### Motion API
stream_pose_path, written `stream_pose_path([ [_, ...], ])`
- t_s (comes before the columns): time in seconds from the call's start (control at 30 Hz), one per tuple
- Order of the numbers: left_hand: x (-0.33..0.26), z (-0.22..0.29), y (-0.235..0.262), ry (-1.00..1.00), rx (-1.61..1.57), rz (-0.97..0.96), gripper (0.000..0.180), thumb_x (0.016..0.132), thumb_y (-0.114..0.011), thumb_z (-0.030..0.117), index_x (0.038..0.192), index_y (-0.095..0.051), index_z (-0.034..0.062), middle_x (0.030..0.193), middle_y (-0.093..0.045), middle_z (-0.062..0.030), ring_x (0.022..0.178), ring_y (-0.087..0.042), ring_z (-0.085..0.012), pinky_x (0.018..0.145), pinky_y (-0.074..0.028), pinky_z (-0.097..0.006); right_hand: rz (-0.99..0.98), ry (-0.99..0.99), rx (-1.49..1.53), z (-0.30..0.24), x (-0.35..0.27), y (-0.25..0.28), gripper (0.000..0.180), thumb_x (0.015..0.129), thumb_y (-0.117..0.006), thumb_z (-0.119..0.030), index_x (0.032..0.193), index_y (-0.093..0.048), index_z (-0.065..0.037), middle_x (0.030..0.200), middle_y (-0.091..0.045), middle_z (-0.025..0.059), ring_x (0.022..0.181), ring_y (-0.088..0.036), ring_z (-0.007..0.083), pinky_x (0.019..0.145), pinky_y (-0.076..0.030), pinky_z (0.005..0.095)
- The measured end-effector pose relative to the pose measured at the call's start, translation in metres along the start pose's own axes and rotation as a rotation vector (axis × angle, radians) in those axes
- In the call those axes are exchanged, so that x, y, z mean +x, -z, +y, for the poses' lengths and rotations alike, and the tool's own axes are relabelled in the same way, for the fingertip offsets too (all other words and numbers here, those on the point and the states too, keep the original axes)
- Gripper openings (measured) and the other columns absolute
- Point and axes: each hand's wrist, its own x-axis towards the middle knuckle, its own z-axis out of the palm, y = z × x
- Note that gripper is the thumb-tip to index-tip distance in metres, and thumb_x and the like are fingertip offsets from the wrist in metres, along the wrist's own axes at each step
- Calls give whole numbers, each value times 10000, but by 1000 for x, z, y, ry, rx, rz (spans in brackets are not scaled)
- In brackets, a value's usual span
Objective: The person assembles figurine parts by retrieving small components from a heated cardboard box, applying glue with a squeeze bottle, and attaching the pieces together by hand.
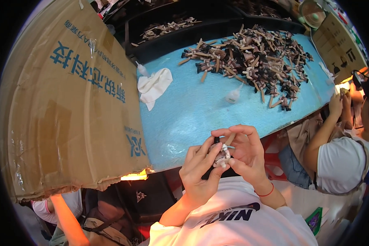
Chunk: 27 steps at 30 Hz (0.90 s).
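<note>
Left hand (199, 172) pinches the figure (223, 156); right hand (250, 155) cups round it, can't tell if pinching. Best keep pressure light, steady.

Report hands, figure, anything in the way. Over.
Left hand grips figure; right hand cupped at its other side. Figure partly hidden by fingers. Bottle, pile beyond, clear of both hands.
</note>
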Motion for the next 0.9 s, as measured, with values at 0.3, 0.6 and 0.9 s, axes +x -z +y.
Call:
stream_pose_path([
  [0.3, 3, -5, 2, -25, -13, -16, 409, 679, -700, 12, 1070, -610, -63, 1087, -600, -226, 905, -572, -272, 769, -464, -318, -4, 25, -40, 2, 3, -2, 527, 716, -503, 116, 1205, -354, -10, 1219, -460, 207, 1038, -511, 189, 885, -467, 338],
  [0.6, -12, -9, 9, -41, 29, 70, 464, 633, -727, 1, 1085, -617, 4, 1129, -587, -199, 868, -576, -326, 747, -490, -361, 64, -18, -137, 6, -3, -16, 552, 702, -580, 26, 1201, -347, -20, 1177, -473, 201, 1025, -518, 222, 848, -492, 341],
  [0.9, -16, -7, -10, -15, -158, 89, 489, 700, -693, 30, 1173, -572, 33, 1225, -529, -172, 883, -496, -294, 765, -455, -355, 162, -7, -181, -2, -8, -15, 687, 709, -652, -143, 1290, -299, -41, 1145, -475, 196, 970, -522, 215, 808, -459, 309],
])
